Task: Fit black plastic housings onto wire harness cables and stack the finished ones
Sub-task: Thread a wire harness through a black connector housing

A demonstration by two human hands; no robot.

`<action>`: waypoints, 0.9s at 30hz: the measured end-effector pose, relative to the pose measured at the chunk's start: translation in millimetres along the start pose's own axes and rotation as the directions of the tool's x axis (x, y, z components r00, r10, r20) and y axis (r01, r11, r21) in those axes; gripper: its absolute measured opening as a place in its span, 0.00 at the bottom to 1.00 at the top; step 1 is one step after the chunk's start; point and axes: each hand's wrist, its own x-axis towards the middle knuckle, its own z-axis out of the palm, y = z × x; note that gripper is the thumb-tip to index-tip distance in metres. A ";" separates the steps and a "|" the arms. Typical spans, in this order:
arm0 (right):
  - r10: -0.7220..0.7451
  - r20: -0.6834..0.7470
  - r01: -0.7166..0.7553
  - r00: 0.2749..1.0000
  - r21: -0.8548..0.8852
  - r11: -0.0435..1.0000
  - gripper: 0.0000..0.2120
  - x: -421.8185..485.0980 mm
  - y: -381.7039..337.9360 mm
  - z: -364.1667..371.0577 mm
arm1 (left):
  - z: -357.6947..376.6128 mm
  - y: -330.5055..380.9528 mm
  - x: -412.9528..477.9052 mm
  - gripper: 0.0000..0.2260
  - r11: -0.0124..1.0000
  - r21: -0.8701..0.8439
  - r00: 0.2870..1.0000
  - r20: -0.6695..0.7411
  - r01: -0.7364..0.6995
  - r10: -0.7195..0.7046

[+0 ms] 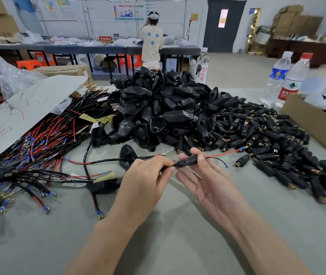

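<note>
Both hands work one cable above the bare near strip of the table (178,241).

Open room lies only at the near edge. Beyond the hands rises a heap of large black shells (158,108), a spread of small black housings (273,135) fills the right, and a wire harness bundle (39,141) crowds the left. A cardboard box (312,124) and two bottles (285,76) close off the far right. The left hand (144,175) pinches the cable (118,160) with curled fingers. The right hand (207,181), palm up with its lower fingers spread, pinches the barrel housing (187,160) threaded on that cable between thumb and forefinger, with the wire ends (221,155) poking out to the right.
</note>
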 end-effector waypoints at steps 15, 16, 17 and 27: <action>-0.035 0.070 0.038 0.997 -0.036 0.999 0.12 -2.5 -4.4 -3.7 | -3.1 -1.8 0.1 0.03 0.957 -0.210 0.969 0.182 0.203 -0.165; -0.037 0.054 0.040 0.998 -0.050 0.998 0.12 -2.6 -4.2 -3.4 | -3.4 -0.5 0.5 0.03 0.968 -0.179 0.978 0.148 0.173 -0.147; -0.036 0.035 0.038 0.999 -0.066 0.997 0.11 -2.7 -3.8 -2.9 | -4.2 1.2 1.0 0.04 0.982 -0.134 0.987 0.114 0.131 -0.115; -0.048 -0.052 0.039 0.997 -0.169 0.985 0.08 -1.8 -0.7 3.7 | -5.1 4.0 1.5 0.05 0.995 -0.096 0.998 0.058 0.029 -0.023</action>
